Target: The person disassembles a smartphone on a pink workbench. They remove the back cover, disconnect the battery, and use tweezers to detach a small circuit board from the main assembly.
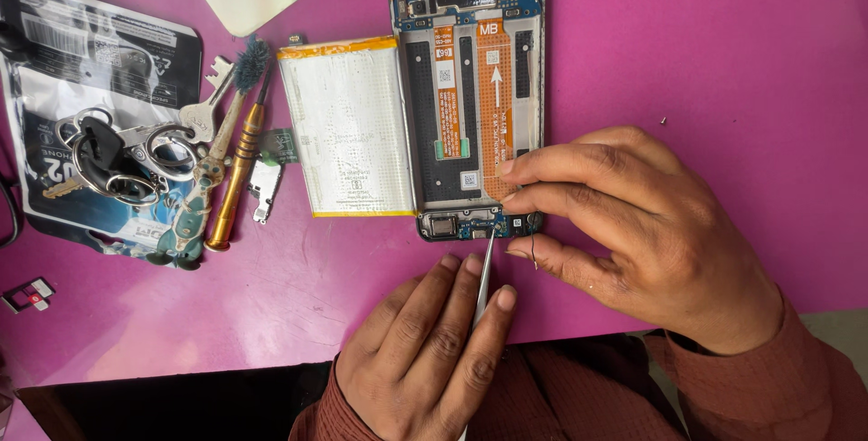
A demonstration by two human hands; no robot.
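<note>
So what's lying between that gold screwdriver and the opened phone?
In the head view, a small metal part and a flat silver battery lie between the gold screwdriver and the opened phone, on the pink table.

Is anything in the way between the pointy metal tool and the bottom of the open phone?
Nothing visible is. The left hand holds the thin metal tool, and its tip already reaches the small board at the phone's bottom edge. The right hand rests on the phone beside the tip, not across it.

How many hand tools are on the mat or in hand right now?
3: a gold-handled screwdriver and a brush lying left of the battery, and a thin metal tool in the left hand. Others may be hidden.
</note>
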